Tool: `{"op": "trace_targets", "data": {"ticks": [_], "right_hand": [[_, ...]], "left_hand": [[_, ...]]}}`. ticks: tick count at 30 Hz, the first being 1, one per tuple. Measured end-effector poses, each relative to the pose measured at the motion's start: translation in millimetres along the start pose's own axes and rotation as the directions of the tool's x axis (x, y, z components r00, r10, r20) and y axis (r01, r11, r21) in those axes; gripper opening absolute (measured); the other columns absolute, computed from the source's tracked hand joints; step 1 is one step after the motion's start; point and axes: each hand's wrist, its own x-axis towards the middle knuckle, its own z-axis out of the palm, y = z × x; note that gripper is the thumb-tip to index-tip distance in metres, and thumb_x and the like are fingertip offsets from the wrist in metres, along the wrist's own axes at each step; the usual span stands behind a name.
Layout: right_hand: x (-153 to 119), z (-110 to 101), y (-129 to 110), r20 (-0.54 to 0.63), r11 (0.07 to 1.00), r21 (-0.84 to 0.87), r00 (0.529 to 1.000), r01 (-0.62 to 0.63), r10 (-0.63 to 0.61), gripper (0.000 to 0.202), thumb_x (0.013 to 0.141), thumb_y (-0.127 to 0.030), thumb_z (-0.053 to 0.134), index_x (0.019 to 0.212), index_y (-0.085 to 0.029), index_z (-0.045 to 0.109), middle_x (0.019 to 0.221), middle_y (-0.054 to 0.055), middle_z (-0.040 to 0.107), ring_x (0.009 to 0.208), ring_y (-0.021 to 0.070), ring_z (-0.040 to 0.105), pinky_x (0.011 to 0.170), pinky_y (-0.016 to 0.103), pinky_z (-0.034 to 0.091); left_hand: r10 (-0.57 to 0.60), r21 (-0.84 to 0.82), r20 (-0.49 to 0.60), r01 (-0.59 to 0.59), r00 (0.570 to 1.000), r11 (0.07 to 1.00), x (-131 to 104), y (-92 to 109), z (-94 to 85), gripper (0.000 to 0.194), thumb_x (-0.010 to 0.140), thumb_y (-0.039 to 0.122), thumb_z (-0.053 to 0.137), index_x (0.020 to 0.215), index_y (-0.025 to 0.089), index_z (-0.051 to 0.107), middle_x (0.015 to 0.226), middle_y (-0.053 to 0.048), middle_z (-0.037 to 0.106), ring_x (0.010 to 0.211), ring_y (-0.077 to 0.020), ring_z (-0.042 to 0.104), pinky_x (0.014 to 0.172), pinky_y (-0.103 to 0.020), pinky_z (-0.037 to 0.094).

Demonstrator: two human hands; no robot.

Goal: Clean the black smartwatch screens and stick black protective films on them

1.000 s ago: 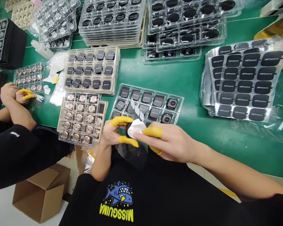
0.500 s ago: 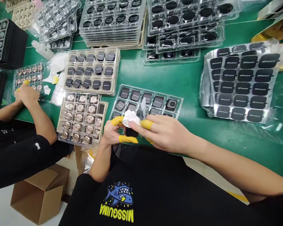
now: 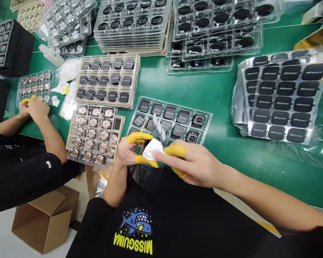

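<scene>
My left hand [image 3: 127, 152], with yellow finger cots, pinches the edges of a small dark-faced watch [image 3: 146, 143]. Most of the watch is covered by a white cloth [image 3: 154, 148]. In my right hand [image 3: 195, 163], which also wears yellow cots, the cloth is held between the fingers and pressed on the watch face. Just beyond the cloth a thin clear strip [image 3: 159, 128] sticks up; what it is attached to is hidden. Behind both hands lies a clear plastic tray [image 3: 208, 120] of square black watch pieces, two of them with their sensor backs showing.
On the left, a co-worker's hands [image 3: 37, 107] are over a tray of watches. Watch trays [image 3: 91, 132] and a tray stack [image 3: 106, 80] stand nearby. Stacked trays [image 3: 131, 32] line the back. Sheets of black stickers [image 3: 282, 104] lie right, on the green table [image 3: 218, 93]. A cardboard box [image 3: 43, 222] is below.
The cloth has moved down and slightly right across the watch, and my right hand has shifted with it. More of the dark upper left corner shows. My left hand keeps its grip.
</scene>
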Motion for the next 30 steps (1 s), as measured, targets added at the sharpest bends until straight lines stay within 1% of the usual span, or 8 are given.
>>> {"op": "trace_targets", "data": {"ticks": [5, 9, 11, 14, 16, 20, 25, 30], "right_hand": [[11.9, -2.1, 3.7, 0.114, 0.971, -0.212, 0.989, 0.112, -0.09, 0.038, 0.116, -0.015, 0.051, 0.149, -0.015, 0.07, 0.079, 0.003, 0.068, 0.079, 0.0226, 0.057, 0.064, 0.037, 0.039], [23.4, -5.7, 10.2, 0.124, 0.92, -0.367, 0.987, 0.138, -0.099, 0.038, 0.113, -0.01, 0.055, 0.144, -0.01, 0.076, 0.074, 0.003, 0.064, 0.081, 0.0227, 0.055, 0.065, 0.037, 0.037], [21.8, -4.5, 17.0, 0.109, 0.908, -0.394, 0.989, 0.139, -0.104, 0.038, 0.113, -0.01, 0.052, 0.141, -0.012, 0.077, 0.074, 0.003, 0.065, 0.079, 0.0219, 0.057, 0.064, 0.035, 0.039], [7.6, -3.1, 28.2, 0.071, 0.932, -0.36, 0.997, 0.052, -0.028, 0.038, 0.11, -0.01, 0.05, 0.133, -0.017, 0.08, 0.079, 0.004, 0.071, 0.078, 0.0209, 0.064, 0.06, 0.033, 0.043], [-4.3, -4.6, 31.7, 0.006, 0.959, -0.269, 0.995, -0.09, 0.095, 0.04, 0.106, -0.007, 0.051, 0.131, -0.021, 0.08, 0.088, 0.005, 0.076, 0.079, 0.02, 0.07, 0.06, 0.031, 0.049], [-15.3, -11.5, 21.3, -0.141, 0.958, -0.032, 0.95, -0.286, 0.279, 0.049, 0.106, -0.005, 0.056, 0.141, -0.03, 0.077, 0.097, 0.005, 0.079, 0.079, 0.0195, 0.076, 0.067, 0.031, 0.059], [-7.4, -8.3, -0.4, -0.131, 0.986, 0.054, 0.977, -0.16, 0.166, 0.056, 0.103, -0.004, 0.056, 0.153, -0.026, 0.069, 0.093, 0.004, 0.076, 0.073, 0.0191, 0.066, 0.064, 0.031, 0.056], [-4.0, 4.8, -0.5, -0.052, 0.998, -0.052, 0.998, -0.026, 0.024, 0.053, 0.11, -0.012, 0.052, 0.162, -0.019, 0.059, 0.089, 0.004, 0.076, 0.073, 0.0212, 0.063, 0.063, 0.034, 0.049]], "left_hand": [[0.039, 0.107, 0.103, -0.05, 0.994, 0.993, 0.9, 4.3, -1.6, 0.083, 0.058, 0.075, 0.106, 0.116, 0.018, 0.088, 0.094, -0.007, 0.089, 0.078, -0.0225, 0.086, 0.073, -0.03, 0.073], [0.14, 0.128, 0.032, -0.143, 0.99, 0.982, 3.9, 0.7, -0.1, 0.076, 0.057, 0.069, 0.109, 0.11, 0.019, 0.088, 0.088, -0.004, 0.087, 0.07, -0.0188, 0.081, 0.064, -0.026, 0.068], [0.122, 0.081, -0.023, -0.12, 0.992, 0.989, 4.1, -2.8, 1.6, 0.078, 0.055, 0.067, 0.111, 0.112, 0.019, 0.087, 0.087, -0.004, 0.086, 0.067, -0.0169, 0.078, 0.059, -0.024, 0.065], [0.061, 0.0, -0.078, -0.062, 0.995, 0.998, 1.0, -5.4, 0.4, 0.079, 0.057, 0.063, 0.112, 0.117, 0.019, 0.086, 0.086, -0.003, 0.086, 0.064, -0.0142, 0.077, 0.056, -0.021, 0.062], [0.064, -0.029, -0.109, -0.067, 0.992, 0.997, -2.1, -5.0, -2.8, 0.078, 0.057, 0.059, 0.114, 0.118, 0.019, 0.086, 0.088, -0.003, 0.086, 0.068, -0.0146, 0.079, 0.059, -0.021, 0.064], [0.061, -0.038, -0.105, -0.065, 0.993, 0.997, -4.2, -3.1, -6.8, 0.082, 0.054, 0.057, 0.116, 0.12, 0.019, 0.085, 0.092, -0.004, 0.087, 0.076, -0.0178, 0.084, 0.068, -0.024, 0.07], [0.062, -0.033, -0.09, -0.065, 0.994, 0.997, 0.2, -3.2, -2.4, 0.087, 0.051, 0.067, 0.113, 0.117, 0.018, 0.085, 0.094, -0.006, 0.088, 0.079, -0.0198, 0.087, 0.07, -0.024, 0.071], [0.041, -0.041, -0.039, -0.043, 0.998, 0.998, -2.4, 0.3, -0.3, 0.086, 0.053, 0.065, 0.113, 0.121, 0.019, 0.085, 0.092, -0.006, 0.088, 0.071, -0.0174, 0.083, 0.064, -0.022, 0.068]]}}
